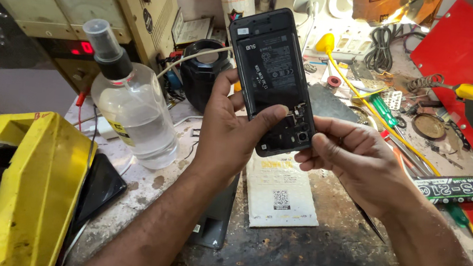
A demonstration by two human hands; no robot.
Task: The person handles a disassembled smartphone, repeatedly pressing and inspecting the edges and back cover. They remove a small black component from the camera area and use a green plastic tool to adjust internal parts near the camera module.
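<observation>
An opened black phone with its back cover off stands nearly upright above the stained workbench, its dark battery and labels facing the camera and small circuit parts exposed near its lower end. The left hand grasps it from the side, thumb pressed across the lower body. The right hand pinches the bottom corner between fingertips. A clear spray bottle stands to the left, and a white packet lies beneath the hands.
</observation>
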